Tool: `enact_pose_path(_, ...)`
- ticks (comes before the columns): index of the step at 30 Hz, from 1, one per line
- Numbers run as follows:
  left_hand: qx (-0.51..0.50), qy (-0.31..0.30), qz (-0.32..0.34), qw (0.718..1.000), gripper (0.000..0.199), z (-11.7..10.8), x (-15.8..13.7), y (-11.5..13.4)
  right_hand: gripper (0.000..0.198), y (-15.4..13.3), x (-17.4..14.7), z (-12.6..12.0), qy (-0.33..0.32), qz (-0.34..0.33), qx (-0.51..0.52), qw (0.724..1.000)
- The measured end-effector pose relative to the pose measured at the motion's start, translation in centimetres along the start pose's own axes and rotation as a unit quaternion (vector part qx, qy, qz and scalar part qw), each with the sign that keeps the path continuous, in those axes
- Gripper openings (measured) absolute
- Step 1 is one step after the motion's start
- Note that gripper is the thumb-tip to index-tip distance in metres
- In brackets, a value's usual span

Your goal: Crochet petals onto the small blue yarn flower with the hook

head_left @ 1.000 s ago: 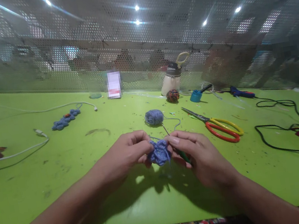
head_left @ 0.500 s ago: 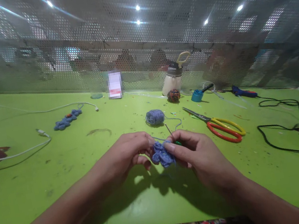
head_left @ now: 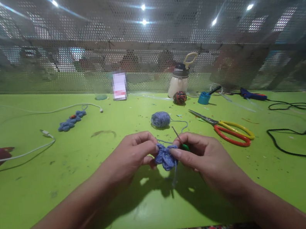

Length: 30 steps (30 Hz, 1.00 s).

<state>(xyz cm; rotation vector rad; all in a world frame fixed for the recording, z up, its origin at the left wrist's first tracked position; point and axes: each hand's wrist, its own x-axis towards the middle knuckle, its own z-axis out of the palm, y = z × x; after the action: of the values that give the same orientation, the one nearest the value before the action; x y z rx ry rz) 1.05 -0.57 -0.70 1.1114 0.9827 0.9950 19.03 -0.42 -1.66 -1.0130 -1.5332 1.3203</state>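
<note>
A small blue-purple crochet piece (head_left: 166,158) with petal-like lobes hangs between both hands above the table. My left hand (head_left: 140,151) pinches its upper left edge with thumb and forefinger. On the right side, my right hand (head_left: 203,151) grips it between thumb and fingers and also keeps a crochet hook (head_left: 186,147) with a green handle in the curled fingers, its thin shaft pointing up. A loose yarn tail dangles below the piece. Behind the hands lies a ball of matching yarn (head_left: 160,119), and its strand runs toward my right hand.
Scissors (head_left: 234,132) with red and yellow handles lie right of my right hand. Farther back are a multicoloured yarn ball (head_left: 180,98), a bottle (head_left: 178,81), a blue pot (head_left: 204,98) and a glue gun (head_left: 252,94). A crocheted strip (head_left: 72,121) and white cable (head_left: 46,133) lie left.
My left thumb and forefinger have closed on the crochet piece's upper left edge. The piece is now spread between both hands, and its yarn tail hangs more visibly. The view has shifted slightly.
</note>
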Motion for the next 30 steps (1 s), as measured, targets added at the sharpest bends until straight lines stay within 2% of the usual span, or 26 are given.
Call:
enact_pose_path(6, 0.005, -0.003, 0.014, 1.0, 0.009, 0.0, 0.08, -0.12, 0.016, 0.1, 0.14, 0.07, -0.003, -0.016, 0.008, 1.0)
enact_pose_path(17, -0.043, -0.055, 0.017, 0.997, 0.01, -0.34, -0.26, -0.15, 0.019, 0.35, 0.02, 0.21, 0.018, -0.017, 0.006, 1.0)
enact_pose_path(23, -0.004, -0.032, 0.008, 0.999, 0.012, -0.29, 0.06, -0.35, 0.019, 0.59, 0.01, 0.12, 0.017, -0.026, -0.011, 0.999)
enact_pose_path(30, 0.028, -0.025, 0.032, 0.999, 0.009, -0.38, 0.22, -0.45, 0.019, 0.64, 0.05, -0.05, 0.017, -0.031, -0.005, 0.999)
